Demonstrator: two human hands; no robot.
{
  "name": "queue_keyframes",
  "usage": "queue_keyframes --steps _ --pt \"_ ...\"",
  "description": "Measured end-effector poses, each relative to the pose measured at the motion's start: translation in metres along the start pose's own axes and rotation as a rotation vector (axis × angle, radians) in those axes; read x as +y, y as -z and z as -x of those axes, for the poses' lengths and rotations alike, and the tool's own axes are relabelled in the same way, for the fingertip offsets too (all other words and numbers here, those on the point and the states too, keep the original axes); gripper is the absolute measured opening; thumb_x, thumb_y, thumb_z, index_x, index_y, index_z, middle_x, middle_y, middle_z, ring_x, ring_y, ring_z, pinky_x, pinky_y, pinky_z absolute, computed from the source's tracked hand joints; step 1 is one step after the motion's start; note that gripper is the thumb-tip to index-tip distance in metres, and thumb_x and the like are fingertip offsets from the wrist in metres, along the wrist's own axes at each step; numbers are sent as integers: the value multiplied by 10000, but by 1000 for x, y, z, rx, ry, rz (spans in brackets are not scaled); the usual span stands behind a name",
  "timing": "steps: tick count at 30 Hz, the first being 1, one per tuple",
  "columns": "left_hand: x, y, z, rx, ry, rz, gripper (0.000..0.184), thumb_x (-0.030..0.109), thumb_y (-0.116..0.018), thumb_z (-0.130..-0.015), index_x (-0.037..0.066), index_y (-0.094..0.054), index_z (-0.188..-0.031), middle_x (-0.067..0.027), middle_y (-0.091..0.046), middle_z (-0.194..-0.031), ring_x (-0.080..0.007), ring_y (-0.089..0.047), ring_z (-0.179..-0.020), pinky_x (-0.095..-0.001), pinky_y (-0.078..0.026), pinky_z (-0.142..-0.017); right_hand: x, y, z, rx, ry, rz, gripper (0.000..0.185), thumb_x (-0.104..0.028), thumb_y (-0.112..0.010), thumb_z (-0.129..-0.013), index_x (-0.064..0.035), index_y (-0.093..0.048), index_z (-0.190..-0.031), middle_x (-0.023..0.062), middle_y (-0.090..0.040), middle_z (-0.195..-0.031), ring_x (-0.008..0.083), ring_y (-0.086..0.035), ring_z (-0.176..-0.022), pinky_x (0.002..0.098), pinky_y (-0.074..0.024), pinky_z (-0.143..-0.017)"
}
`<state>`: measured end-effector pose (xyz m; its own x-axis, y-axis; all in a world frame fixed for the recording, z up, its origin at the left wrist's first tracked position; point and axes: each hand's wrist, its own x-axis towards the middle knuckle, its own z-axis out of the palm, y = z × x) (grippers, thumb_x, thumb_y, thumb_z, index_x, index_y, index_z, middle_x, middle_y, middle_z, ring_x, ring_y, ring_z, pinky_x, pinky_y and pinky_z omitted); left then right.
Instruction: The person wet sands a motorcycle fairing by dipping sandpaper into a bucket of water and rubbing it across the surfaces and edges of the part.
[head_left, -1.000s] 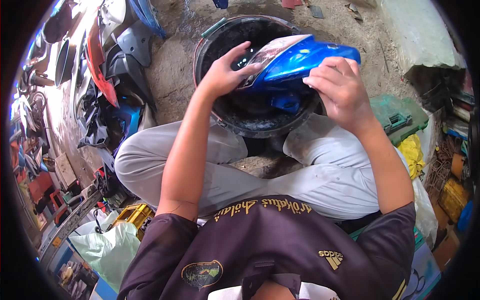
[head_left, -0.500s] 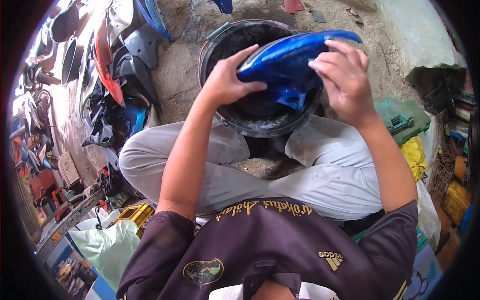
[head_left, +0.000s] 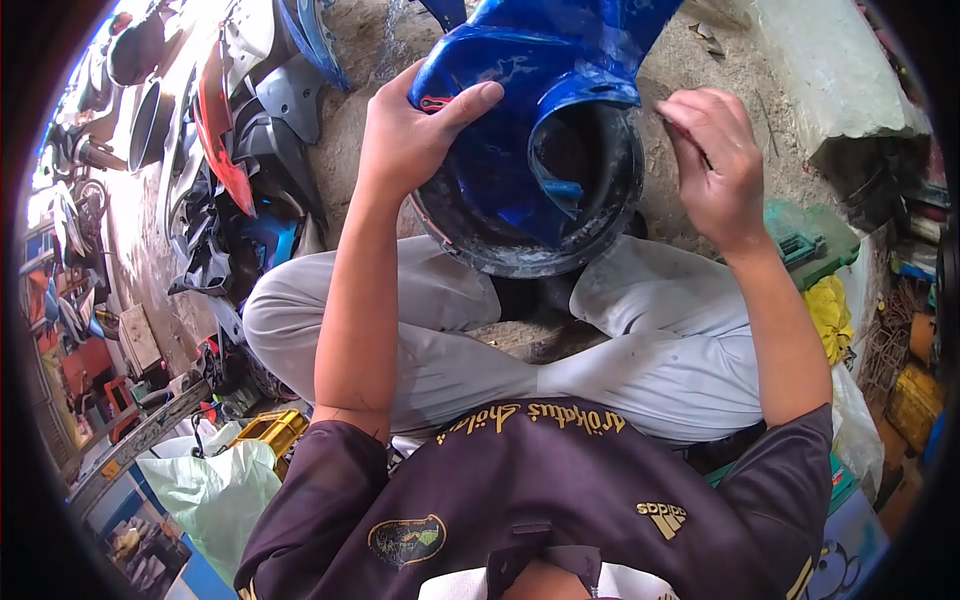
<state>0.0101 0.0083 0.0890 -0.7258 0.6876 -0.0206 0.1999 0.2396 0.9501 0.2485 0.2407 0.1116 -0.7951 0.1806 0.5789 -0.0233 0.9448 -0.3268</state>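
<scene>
A glossy blue motorcycle fairing panel [head_left: 500,75] is held tilted over a black bucket [head_left: 535,262] between my legs. It has a curved cut-out, and its pointed lower end hangs over the bucket's mouth. My left hand [head_left: 410,135] grips the panel's left edge, thumb on the near face and fingers hidden behind. By the thumb there is a small red-and-black mark. My right hand [head_left: 722,165] is to the right of the panel, apart from it. Its fingers are curled together, and anything inside them is hidden.
Several loose fairing parts, a red panel [head_left: 220,140] among them, lie on the left. A green case [head_left: 820,240] and a yellow bag [head_left: 828,312] sit at the right. A pale concrete block [head_left: 840,70] stands at the upper right, and a yellow crate [head_left: 272,432] at the lower left.
The blue panel has turned and risen, now showing its broad face and cut-out. My left hand has shifted left with it. My right hand has moved slightly right, away from the panel.
</scene>
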Motion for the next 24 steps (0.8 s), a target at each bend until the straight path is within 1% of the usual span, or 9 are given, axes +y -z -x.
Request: queue_keyframes --steps 3,4,5,7,8,11,16,19,24 --pt "10 -10 8 54 -49 -175 681 479 -968 -812 25 -793 -1288 -146 -847 -1041 -204 -816 -937 -357 -634 -890 -4 2 -3 97 -123 -30 202 3 -756 -938 -56 -789 -1128 96 -769 -1114 334 -708 -1086 434 -562 -942" --pt "17 -19 12 81 -87 -293 737 508 -985 -749 79 -797 -1318 -193 -840 -1037 -271 -834 -947 -391 -637 -905 -5 3 -4 125 -167 -33 202 6 -754 -944 -52 -795 -1133 101 -777 -1116 319 -717 -1070 415 -573 -931" --pt "9 -31 14 108 -138 -403 764 585 -952 -746 117 -795 -1329 -211 -829 -991 -340 -828 -922 -422 -639 -882 -4 2 -6 139 -103 10 206 9 -754 -943 -53 -795 -1136 100 -777 -1119 313 -716 -1067 411 -574 -931" --pt "8 -51 28 105 -168 -607 815 651 -915 -749 116 -780 -1349 -203 -826 -962 -375 -814 -881 -436 -638 -838 -1 1 -8 161 21 105 216 14 -755 -940 -54 -794 -1141 97 -779 -1124 302 -715 -1061 405 -575 -932" --pt "13 -59 31 67 -114 -605 814 593 -948 -747 85 -775 -1359 -174 -838 -976 -321 -825 -885 -416 -631 -864 -6 -1 -7 142 27 131 228 20 -757 -933 -55 -791 -1146 94 -778 -1129 296 -713 -1040 403 -578 -928" --pt "12 -77 36 91 -184 -666 809 612 -929 -759 81 -776 -1350 -159 -832 -915 -327 -817 -814 -416 -631 -815 -10 -17 4 86 -31 43 250 22 -763 -917 -60 -790 -1151 89 -776 -1134 302 -709 -1025 415 -582 -920" --pt "5 -87 45 86 -287 -691 883 634 -920 -754 57 -737 -1397 -149 -801 -821 -336 -792 -720 -418 -611 -688 -12 -34 14 56 88 66 309 34 -762 -849 -34 -777 -1150 96 -749 -1180 304 -708 -1049 412 -609 -906" --pt "2 -83 44 75 -371 -717 887 636 -920 -755 58 -735 -1402 -152 -806 -841 -326 -791 -713 -409 -613 -698 -8 -36 15 9 131 87 334 28 -762 -825 -29 -768 -1154 104 -734 -1195 309 -701 -1075 409 -606 -921" --pt "8 -76 49 27 -346 -682 878 606 -938 -744 60 -737 -1402 -158 -812 -866 -326 -800 -754 -413 -620 -735 9 -31 11 64 168 138 333 1 -739 -850 -8 -749 -1183 115 -735 -1183 326 -685 -1069 439 -590 -930"
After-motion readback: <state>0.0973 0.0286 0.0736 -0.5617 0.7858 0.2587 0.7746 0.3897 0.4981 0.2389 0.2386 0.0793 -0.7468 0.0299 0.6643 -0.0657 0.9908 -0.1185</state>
